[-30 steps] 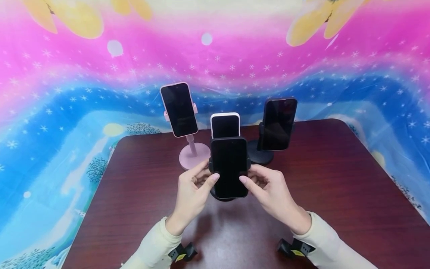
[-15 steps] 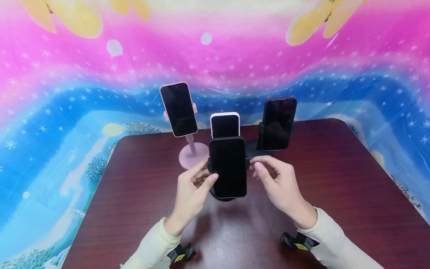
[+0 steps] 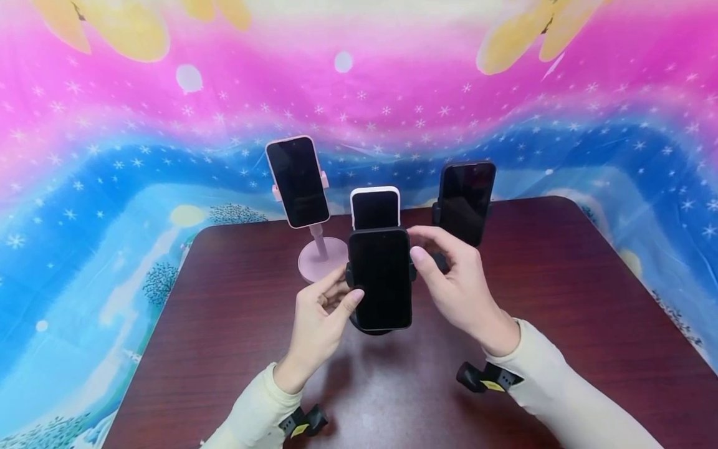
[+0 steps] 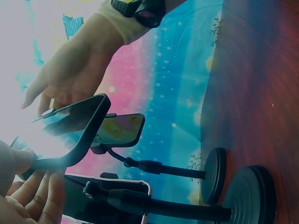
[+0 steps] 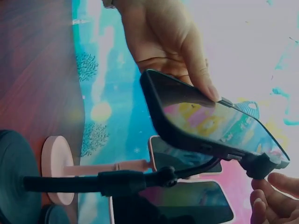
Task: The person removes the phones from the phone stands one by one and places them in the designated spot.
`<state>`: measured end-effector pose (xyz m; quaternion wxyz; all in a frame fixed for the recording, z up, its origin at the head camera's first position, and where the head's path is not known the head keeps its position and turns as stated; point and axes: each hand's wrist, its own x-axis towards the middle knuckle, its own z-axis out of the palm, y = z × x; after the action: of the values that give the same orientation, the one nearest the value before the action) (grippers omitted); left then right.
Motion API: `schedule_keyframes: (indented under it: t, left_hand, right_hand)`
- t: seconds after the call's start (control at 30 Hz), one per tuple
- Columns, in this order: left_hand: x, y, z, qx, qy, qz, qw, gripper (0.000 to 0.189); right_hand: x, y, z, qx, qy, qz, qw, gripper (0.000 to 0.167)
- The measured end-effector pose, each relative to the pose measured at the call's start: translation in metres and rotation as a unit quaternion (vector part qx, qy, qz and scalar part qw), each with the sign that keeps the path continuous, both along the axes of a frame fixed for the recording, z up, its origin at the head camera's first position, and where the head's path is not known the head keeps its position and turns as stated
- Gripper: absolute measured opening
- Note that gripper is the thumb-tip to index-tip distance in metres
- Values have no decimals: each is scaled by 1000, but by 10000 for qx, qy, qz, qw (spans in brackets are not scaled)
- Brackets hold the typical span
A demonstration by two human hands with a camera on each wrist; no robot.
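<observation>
A black-cased smartphone (image 3: pixel 380 280) stands upright in the clamp (image 5: pixel 261 165) of a black phone stand (image 5: pixel 124 183), at the middle of the head view. My left hand (image 3: pixel 322 321) pinches the phone's lower left edge, thumb on the screen and fingers behind. On the other side my right hand (image 3: pixel 457 284) is beside the phone's upper right edge, forefinger tip right at the edge and thumb apart from the screen. Its fingers are bent loosely, next to the clamp in the right wrist view. The stand's round base (image 4: pixel 252 198) is mostly hidden behind the phone in the head view.
Behind stand a pink phone stand (image 3: pixel 318 243) with a pink-cased phone (image 3: pixel 298 181), a white-cased phone (image 3: pixel 376 209), and another black phone (image 3: pixel 467 199) on a black stand, partly covered by my right hand. A patterned cloth (image 3: pixel 359 112) backs the dark wooden table (image 3: pixel 235 312).
My right hand has let go of the phone's lower right edge, drawn off to the right, then risen to its upper right edge. The left hand keeps its hold.
</observation>
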<state>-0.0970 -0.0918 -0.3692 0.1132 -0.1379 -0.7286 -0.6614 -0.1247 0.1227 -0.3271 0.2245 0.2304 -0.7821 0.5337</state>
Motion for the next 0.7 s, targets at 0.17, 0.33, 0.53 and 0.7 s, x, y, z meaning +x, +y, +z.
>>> schedule_keyframes:
  t: [0.17, 0.33, 0.53, 0.7]
  left_hand:
    - [0, -1, 0, -18, 17, -18, 10000, 48]
    - [-2, -1, -2, -33, 115, -87, 9999, 47]
    - [-2, -1, -2, -19, 152, -91, 9998, 47]
    - [-2, -1, -2, 4, 74, -129, 9999, 47]
  right_hand:
    - [-6, -8, 5, 100, -288, 210, 9993, 29]
    - [-9, -14, 9, -78, -673, 598, 9959, 27]
    - [-15, -19, 14, -348, -1162, 1126, 9862, 26]
    - [-17, -21, 16, -522, -1343, 1348, 9803, 21]
